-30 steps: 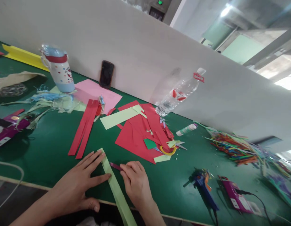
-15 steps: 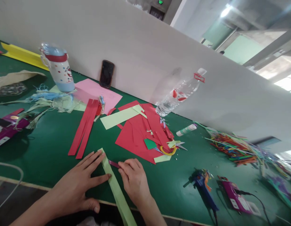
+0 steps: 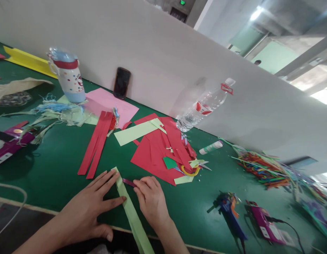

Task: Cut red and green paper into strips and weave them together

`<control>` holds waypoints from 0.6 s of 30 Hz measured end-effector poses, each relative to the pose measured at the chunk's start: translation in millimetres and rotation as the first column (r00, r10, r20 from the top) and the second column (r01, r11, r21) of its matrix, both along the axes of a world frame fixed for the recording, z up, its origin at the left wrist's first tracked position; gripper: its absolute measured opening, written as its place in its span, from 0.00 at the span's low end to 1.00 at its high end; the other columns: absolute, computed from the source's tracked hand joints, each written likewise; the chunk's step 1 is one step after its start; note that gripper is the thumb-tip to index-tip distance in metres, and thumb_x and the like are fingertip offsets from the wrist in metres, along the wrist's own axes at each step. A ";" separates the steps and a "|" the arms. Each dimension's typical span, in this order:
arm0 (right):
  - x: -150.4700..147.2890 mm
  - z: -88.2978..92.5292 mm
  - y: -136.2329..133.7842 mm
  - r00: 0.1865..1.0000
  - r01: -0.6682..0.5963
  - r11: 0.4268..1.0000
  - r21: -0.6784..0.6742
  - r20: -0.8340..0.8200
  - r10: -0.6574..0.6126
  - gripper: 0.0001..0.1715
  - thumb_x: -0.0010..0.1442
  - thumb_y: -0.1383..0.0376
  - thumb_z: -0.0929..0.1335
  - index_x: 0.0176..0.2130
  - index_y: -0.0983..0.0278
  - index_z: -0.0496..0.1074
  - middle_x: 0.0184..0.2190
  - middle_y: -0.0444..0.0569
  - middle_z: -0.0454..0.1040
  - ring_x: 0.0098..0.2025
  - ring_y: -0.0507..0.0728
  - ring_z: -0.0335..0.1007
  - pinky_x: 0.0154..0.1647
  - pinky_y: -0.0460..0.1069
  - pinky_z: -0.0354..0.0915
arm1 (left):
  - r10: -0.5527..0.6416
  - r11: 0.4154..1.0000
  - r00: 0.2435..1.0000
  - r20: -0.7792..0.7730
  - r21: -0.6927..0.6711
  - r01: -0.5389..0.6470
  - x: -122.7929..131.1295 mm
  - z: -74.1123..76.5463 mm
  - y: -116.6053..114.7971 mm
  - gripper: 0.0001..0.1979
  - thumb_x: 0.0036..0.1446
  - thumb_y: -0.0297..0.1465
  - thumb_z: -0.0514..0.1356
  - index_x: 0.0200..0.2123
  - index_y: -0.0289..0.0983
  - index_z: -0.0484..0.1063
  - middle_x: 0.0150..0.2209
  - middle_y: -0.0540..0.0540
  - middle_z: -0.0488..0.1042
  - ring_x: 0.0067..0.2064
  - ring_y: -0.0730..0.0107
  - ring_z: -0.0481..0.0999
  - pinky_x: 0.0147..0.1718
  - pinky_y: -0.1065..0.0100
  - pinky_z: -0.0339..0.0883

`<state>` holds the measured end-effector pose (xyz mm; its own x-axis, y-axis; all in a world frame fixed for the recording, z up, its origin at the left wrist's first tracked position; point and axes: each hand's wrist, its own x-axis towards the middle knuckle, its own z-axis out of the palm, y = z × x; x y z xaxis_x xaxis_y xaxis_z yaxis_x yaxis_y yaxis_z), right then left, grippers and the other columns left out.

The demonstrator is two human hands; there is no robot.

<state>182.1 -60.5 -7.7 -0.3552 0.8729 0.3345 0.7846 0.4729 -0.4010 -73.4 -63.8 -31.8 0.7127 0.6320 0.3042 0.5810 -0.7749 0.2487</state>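
Note:
A long light-green paper strip slants from the green tabletop over its front edge towards me. My left hand lies on it with fingers spread, the fingertips pressing on the strip's far end and left side. On the other side, my right hand is closed around a thin flat purple tool, whose kind I cannot make out. The tool's tip is at the strip's right edge, near the far end. Two red paper strips lie beyond my left hand.
Red paper sheets and yellow-handled scissors lie ahead. A glue stick, a plastic bottle, a phone and a flask stand or lie farther back. A blue glue gun rests at right, its cord running off the front.
The view has shifted very slightly. Both hands, the light-green strip and the purple tool stay in nearly the same places.

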 end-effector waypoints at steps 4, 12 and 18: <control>1.3 -0.4 1.8 1.000 0.011 1.000 0.003 -0.003 -0.011 0.12 0.67 0.69 0.65 0.47 0.61 0.75 0.37 0.50 0.74 0.38 0.58 0.70 0.41 0.53 0.68 | -0.011 1.000 1.000 -0.022 0.015 0.011 0.3 1.1 0.4 0.44 0.47 0.66 0.57 0.66 0.59 0.58 0.75 0.43 0.29 0.70 0.34 0.51 0.61 0.42 0.60; -1.6 0.0 3.8 1.000 -0.010 1.000 -0.004 -0.025 0.010 0.12 0.67 0.70 0.65 0.47 0.62 0.75 0.36 0.50 0.74 0.39 0.59 0.69 0.41 0.53 0.68 | -0.006 0.999 1.000 0.006 0.032 0.006 0.1 0.9 0.8 0.45 0.45 0.66 0.57 0.65 0.58 0.59 0.75 0.44 0.30 0.70 0.34 0.51 0.61 0.43 0.61; -1.0 -0.7 7.2 0.999 -0.021 1.000 -0.004 -0.030 0.021 0.12 0.67 0.70 0.65 0.47 0.62 0.76 0.37 0.51 0.74 0.39 0.59 0.69 0.43 0.54 0.68 | -0.013 0.999 1.000 0.010 0.035 0.012 0.0 -0.1 1.3 0.45 0.45 0.66 0.57 0.65 0.57 0.60 0.75 0.42 0.31 0.70 0.33 0.51 0.61 0.41 0.60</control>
<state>181.1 -53.4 -8.4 -0.3633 0.8670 0.3411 0.7621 0.4872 -0.4265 -73.4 -62.5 -31.9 0.7172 0.6120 0.3333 0.5687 -0.7904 0.2277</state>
